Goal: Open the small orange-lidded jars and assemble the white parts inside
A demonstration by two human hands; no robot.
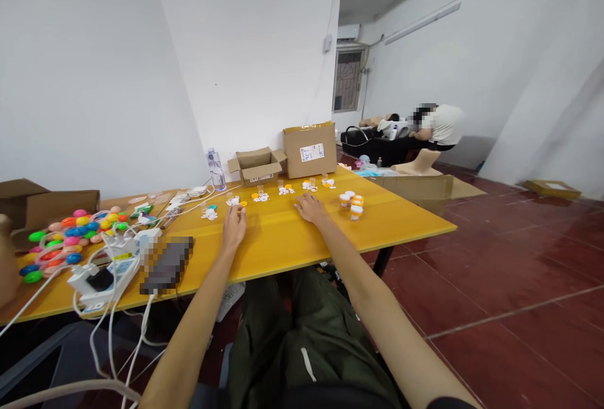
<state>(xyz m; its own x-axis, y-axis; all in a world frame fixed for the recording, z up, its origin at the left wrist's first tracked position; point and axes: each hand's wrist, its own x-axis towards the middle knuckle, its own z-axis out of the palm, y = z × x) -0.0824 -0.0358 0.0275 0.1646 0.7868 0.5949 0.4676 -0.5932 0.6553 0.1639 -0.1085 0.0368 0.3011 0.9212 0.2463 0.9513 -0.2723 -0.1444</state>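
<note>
While both arms stretch out, two hands rest on the yellow bench [283, 239].
Left hand [234, 223] pinches a small orange cap [243, 204]; right hand [309, 207] lies flat, empty, near the orange-lidded jars [353, 201].

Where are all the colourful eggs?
In the head view, the colourful eggs sit in a pile at the left end of the yellow table, beside the white power strip and left of the left hand.
</note>
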